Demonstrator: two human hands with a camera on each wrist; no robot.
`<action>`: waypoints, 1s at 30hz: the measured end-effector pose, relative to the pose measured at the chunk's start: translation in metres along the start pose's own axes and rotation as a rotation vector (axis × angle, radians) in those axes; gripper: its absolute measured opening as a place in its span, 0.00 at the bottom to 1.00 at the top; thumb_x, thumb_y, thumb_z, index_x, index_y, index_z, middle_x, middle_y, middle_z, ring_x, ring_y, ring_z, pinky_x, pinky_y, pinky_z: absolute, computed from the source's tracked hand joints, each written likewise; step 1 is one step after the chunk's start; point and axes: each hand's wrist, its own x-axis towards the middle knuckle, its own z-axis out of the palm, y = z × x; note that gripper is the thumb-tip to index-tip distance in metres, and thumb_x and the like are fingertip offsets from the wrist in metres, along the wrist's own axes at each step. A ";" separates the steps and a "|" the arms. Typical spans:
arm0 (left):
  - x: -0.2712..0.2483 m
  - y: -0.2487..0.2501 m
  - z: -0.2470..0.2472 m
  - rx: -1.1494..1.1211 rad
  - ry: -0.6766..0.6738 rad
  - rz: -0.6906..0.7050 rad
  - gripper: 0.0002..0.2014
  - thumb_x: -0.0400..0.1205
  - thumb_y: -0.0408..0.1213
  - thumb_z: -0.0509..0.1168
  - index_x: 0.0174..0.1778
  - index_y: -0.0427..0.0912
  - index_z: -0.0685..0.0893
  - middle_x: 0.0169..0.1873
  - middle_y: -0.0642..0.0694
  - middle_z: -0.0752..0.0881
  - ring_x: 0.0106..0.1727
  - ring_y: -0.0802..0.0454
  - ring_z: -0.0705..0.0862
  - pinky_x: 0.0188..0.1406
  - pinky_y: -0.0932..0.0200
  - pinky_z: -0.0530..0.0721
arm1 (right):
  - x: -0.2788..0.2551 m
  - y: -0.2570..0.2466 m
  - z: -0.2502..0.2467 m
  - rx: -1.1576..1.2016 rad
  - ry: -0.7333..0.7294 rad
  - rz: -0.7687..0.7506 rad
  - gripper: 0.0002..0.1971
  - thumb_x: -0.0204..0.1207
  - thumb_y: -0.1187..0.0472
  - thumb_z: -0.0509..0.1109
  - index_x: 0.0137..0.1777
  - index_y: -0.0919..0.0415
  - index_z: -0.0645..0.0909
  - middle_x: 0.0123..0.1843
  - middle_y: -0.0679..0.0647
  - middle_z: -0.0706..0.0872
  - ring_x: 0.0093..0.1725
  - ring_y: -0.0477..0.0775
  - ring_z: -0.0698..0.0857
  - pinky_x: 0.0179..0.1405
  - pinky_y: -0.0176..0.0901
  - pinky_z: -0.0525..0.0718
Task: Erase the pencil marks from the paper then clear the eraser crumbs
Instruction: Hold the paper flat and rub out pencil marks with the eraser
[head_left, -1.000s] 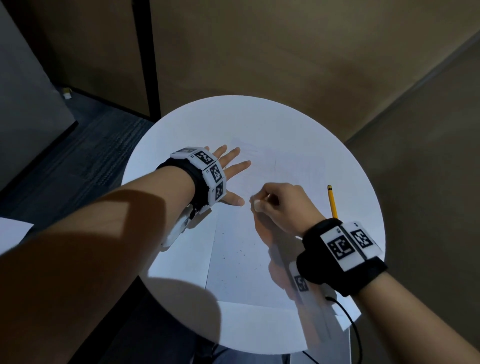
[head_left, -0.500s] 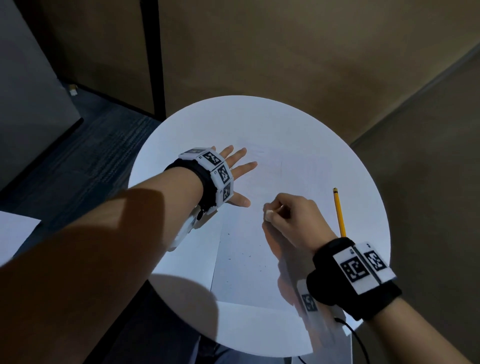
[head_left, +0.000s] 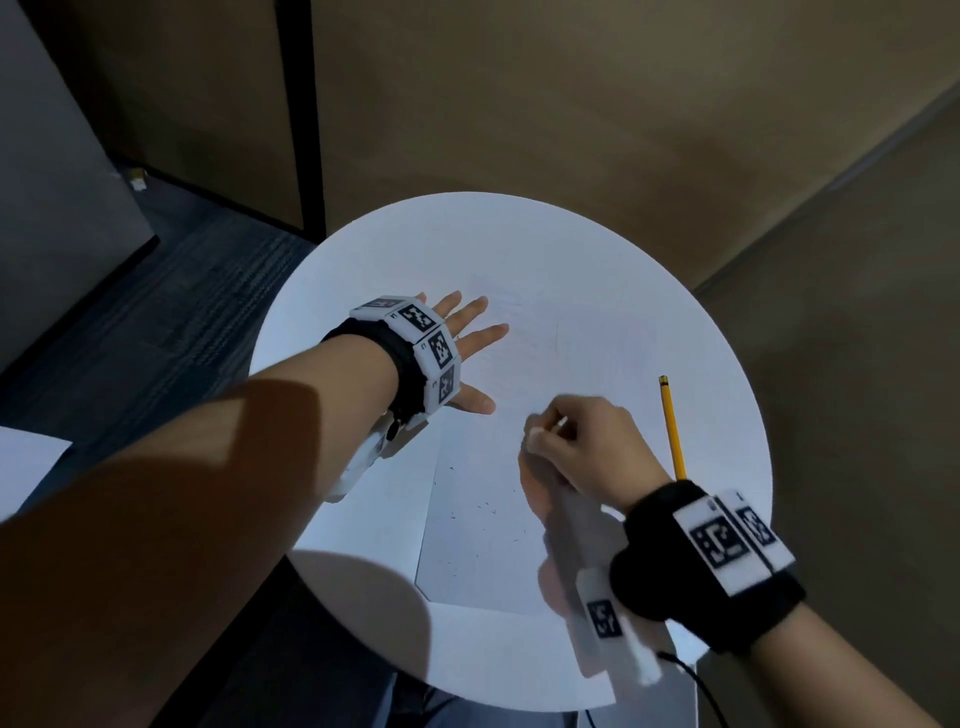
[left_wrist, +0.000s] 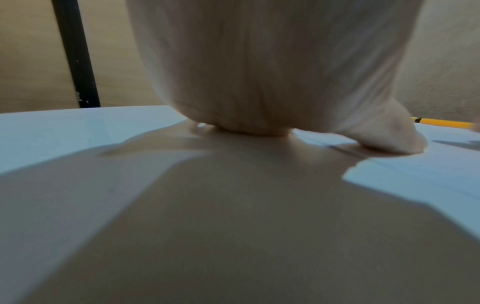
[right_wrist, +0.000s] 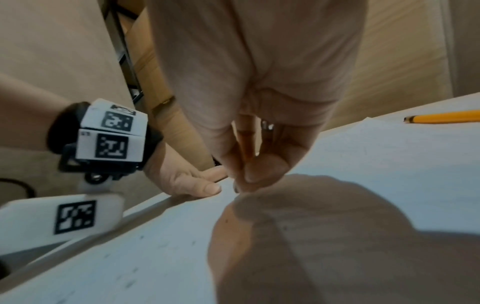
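A: What fills the top?
B: The left hand (left_wrist: 272, 67), palm pressed flat on the white table (left_wrist: 64, 131).
A: And at three o'clock?
B: A yellow pencil (left_wrist: 441, 123), lying beyond the thumb.

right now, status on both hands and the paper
Left hand flat, pinning paper. Right hand pinching eraser on the sheet. Crumbs uncleared. Pencil beside the right hand, off the paper.

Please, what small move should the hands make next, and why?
Probably the right hand should keep rubbing the eraser it pinches over the paper, while the left hand stays flat, holding the sheet steady. Dark crumbs already lie on the near part, so sweeping likely follows. Whether pencil marks remain under the right hand cannot be seen.
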 end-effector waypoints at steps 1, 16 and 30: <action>0.000 0.000 0.000 0.007 0.003 -0.001 0.47 0.71 0.76 0.49 0.80 0.64 0.34 0.81 0.53 0.31 0.82 0.48 0.32 0.78 0.40 0.34 | 0.005 -0.001 0.000 0.013 0.032 0.007 0.08 0.76 0.64 0.66 0.35 0.56 0.78 0.28 0.42 0.78 0.28 0.38 0.77 0.26 0.20 0.73; -0.002 0.003 -0.002 0.028 -0.007 -0.002 0.46 0.72 0.75 0.49 0.80 0.64 0.33 0.81 0.53 0.30 0.82 0.47 0.32 0.78 0.40 0.33 | 0.009 -0.016 0.012 -0.033 0.009 -0.070 0.06 0.79 0.65 0.63 0.40 0.59 0.76 0.30 0.40 0.75 0.33 0.43 0.75 0.31 0.26 0.71; 0.000 0.001 0.000 0.019 -0.004 -0.004 0.47 0.71 0.76 0.49 0.80 0.64 0.34 0.81 0.53 0.30 0.82 0.48 0.31 0.78 0.40 0.33 | 0.010 -0.019 0.005 -0.019 -0.109 -0.044 0.11 0.77 0.64 0.65 0.33 0.55 0.74 0.30 0.43 0.78 0.30 0.39 0.76 0.27 0.19 0.72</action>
